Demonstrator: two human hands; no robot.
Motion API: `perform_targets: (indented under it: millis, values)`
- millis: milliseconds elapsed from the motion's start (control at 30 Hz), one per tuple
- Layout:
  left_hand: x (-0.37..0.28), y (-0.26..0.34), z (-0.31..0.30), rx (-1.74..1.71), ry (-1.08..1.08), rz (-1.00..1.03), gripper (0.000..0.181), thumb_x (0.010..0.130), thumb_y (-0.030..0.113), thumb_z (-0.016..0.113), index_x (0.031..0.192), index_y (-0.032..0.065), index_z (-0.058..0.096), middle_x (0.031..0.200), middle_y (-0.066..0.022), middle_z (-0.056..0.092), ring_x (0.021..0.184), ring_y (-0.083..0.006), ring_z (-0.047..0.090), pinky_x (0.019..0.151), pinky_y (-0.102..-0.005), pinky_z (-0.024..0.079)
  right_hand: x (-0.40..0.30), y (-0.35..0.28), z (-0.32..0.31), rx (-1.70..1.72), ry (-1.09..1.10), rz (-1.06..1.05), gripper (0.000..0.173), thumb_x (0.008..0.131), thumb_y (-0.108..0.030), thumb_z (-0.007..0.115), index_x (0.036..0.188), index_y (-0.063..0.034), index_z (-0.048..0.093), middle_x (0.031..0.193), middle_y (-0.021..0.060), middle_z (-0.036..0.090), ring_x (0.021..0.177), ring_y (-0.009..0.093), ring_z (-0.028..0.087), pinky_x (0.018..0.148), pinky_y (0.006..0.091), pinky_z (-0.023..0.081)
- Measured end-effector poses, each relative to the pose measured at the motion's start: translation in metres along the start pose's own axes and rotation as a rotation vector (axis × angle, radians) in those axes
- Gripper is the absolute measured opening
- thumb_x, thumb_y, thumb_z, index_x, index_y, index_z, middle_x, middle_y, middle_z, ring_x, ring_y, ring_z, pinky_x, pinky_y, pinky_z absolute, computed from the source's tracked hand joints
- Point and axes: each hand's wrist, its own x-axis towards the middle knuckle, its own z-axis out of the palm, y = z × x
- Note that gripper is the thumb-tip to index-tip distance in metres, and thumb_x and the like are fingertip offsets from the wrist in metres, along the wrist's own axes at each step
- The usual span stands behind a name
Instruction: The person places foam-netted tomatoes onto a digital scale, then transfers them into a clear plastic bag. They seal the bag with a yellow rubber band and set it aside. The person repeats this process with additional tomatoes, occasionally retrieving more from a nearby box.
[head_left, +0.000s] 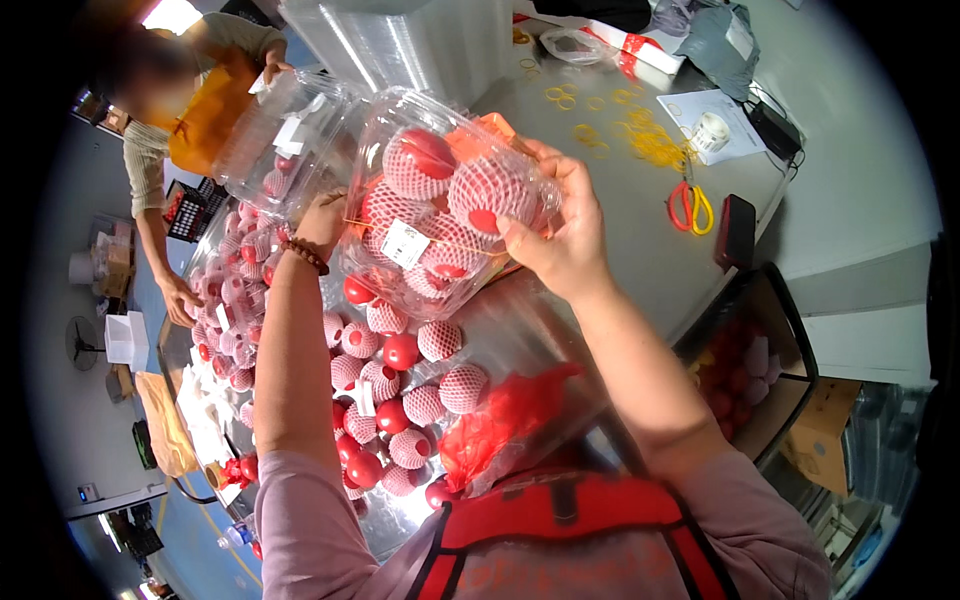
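Observation:
My two hands hold up a clear plastic clamshell box (450, 292) of round red fruit in white foam nets. My right hand (566, 217) grips its right side, thumb on the front and fingers behind. At the left edge is my left hand (324, 223), its fingers partly hidden behind the box. A rubber band runs across the box beside a white label (405, 244). Below it, many netted fruits (463, 388) and some bare red fruits (364, 469) lie on the metal table (495, 330).
Across the table a co-worker (180, 97) reaches over the fruit, near another clear box (277, 150). Tall stacked clear containers (405, 45) stand behind. Yellow rubber bands (649, 135), scissors (690, 206) and a dark red case (735, 231) lie right. A bin (750, 360) stands below the edge.

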Motion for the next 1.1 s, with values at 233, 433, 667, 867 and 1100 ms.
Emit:
perform_targets:
  millis: [233, 433, 667, 867, 1100]
  values:
    - [-0.053, 0.001, 0.036, -0.221, -0.35, 0.16, 0.104, 0.082, 0.061, 0.067, 0.152, -0.0006, 0.02, 0.138, -0.0093, 0.052, 0.115, -0.0214, 0.056, 0.097, -0.0374, 0.044, 0.046, 0.005, 0.004, 0.226, 0.155, 0.246, 0.046, 0.081, -0.016, 0.078, 0.114, -0.0014, 0.051, 0.107, 0.0088, 0.063, 0.095, 0.013, 0.061, 0.084, 0.0277, 0.051]
    - [-0.146, -0.026, 0.143, -0.817, -0.296, 0.07, 0.091, 0.076, 0.04, 0.077, 0.145, -0.0017, 0.034, 0.131, -0.0099, 0.057, 0.119, -0.0235, 0.056, 0.102, -0.0392, 0.043, 0.008, -0.024, -0.017, 0.072, 0.102, 0.472, 0.037, 0.084, -0.019, 0.076, 0.106, 0.0001, 0.054, 0.115, 0.0104, 0.06, 0.108, 0.015, 0.056, 0.094, 0.0303, 0.044]
    - [-0.19, -0.051, 0.195, -0.841, -0.297, -0.072, 0.082, 0.081, 0.024, 0.073, 0.147, -0.0012, 0.03, 0.138, -0.014, 0.051, 0.126, -0.0253, 0.05, 0.108, -0.0397, 0.038, -0.166, -0.066, -0.093, 0.041, -0.036, 0.556, 0.059, 0.079, -0.003, 0.067, 0.131, -0.002, 0.04, 0.145, 0.0174, 0.039, 0.131, 0.024, 0.045, 0.104, 0.0387, 0.04]
    - [-0.167, -0.017, 0.264, -0.59, -0.543, -0.076, 0.102, 0.09, 0.043, 0.067, 0.152, -0.0047, 0.001, 0.152, -0.0235, 0.029, 0.139, -0.0286, 0.034, 0.112, -0.0395, 0.032, -0.183, -0.041, -0.202, 0.331, 0.12, 0.765, 0.072, 0.09, -0.033, 0.061, 0.149, -0.0065, 0.029, 0.144, 0.0168, 0.045, 0.126, 0.026, 0.052, 0.104, 0.0436, 0.045]
    - [-0.219, -0.056, 0.254, -0.444, -0.465, 0.024, 0.061, 0.095, 0.024, 0.065, 0.144, -0.0009, 0.039, 0.138, -0.0121, 0.05, 0.115, -0.0185, 0.054, 0.098, -0.0328, 0.045, -0.111, 0.026, -0.271, 0.3, 0.581, 0.831, 0.051, 0.094, -0.037, 0.049, 0.135, -0.0062, 0.05, 0.13, 0.0108, 0.058, 0.119, 0.029, 0.056, 0.101, 0.0482, 0.044]
